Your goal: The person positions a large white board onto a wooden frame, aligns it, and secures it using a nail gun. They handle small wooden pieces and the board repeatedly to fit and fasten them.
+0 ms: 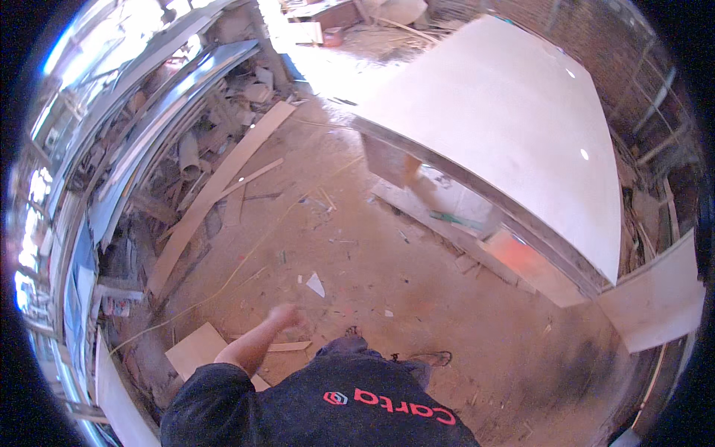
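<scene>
My left hand [287, 317] reaches forward over the dirt-brown floor, its bare forearm coming from a dark short sleeve. Motion smears its fingers, so I cannot tell whether they are open or closed, and no held thing shows. Just beyond it on the floor lies a small white triangular scrap [316, 284]. Beside and below my forearm are a light-brown board [195, 350] and a thin wood strip [289, 347]. My right hand is out of sight.
A large pale panel [499, 127] tops a workbench at the right, with boards on the shelf below. Long planks [223, 186] lean over a scrap pile at the left, near stacked sheets [156, 112]. A yellow cord [238, 270] crosses the floor.
</scene>
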Action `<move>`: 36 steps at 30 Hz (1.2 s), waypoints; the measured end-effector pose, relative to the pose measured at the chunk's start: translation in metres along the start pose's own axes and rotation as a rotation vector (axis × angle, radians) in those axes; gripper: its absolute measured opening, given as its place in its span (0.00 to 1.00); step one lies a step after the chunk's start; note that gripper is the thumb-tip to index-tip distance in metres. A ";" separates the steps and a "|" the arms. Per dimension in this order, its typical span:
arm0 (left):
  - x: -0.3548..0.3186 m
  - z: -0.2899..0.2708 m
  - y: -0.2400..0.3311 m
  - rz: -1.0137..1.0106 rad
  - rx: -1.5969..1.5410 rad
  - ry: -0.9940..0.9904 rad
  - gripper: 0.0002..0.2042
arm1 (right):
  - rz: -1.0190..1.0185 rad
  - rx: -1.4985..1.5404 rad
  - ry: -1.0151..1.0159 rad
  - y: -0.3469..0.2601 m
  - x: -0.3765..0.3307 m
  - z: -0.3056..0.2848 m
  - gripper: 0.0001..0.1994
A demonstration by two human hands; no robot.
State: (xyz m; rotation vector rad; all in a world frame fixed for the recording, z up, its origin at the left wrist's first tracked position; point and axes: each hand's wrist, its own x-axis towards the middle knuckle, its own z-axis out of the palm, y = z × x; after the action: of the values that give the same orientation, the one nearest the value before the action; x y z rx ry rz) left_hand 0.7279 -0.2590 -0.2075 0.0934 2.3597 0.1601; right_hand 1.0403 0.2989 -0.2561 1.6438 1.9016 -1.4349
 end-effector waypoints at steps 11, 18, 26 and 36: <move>0.047 -0.012 -0.177 -0.190 -0.141 0.239 0.19 | -0.555 0.102 -0.210 -0.243 0.099 0.137 0.08; 0.107 0.001 -0.145 -0.301 -1.151 0.099 0.16 | -1.215 -0.066 0.327 -0.582 0.028 0.193 0.08; 0.133 -0.068 -0.169 -0.677 -1.468 0.016 0.12 | -1.576 0.136 -0.091 -0.928 -0.060 0.397 0.07; 0.302 -0.215 -0.264 -0.377 -1.039 0.026 0.15 | -1.660 -0.539 -0.656 -1.003 -0.103 0.629 0.09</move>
State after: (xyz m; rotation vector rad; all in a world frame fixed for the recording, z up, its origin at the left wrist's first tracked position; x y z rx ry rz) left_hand 0.3565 -0.5043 -0.3021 -0.8361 1.9947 1.1496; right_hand -0.0314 -0.1353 0.0166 -0.9140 2.6734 -1.1950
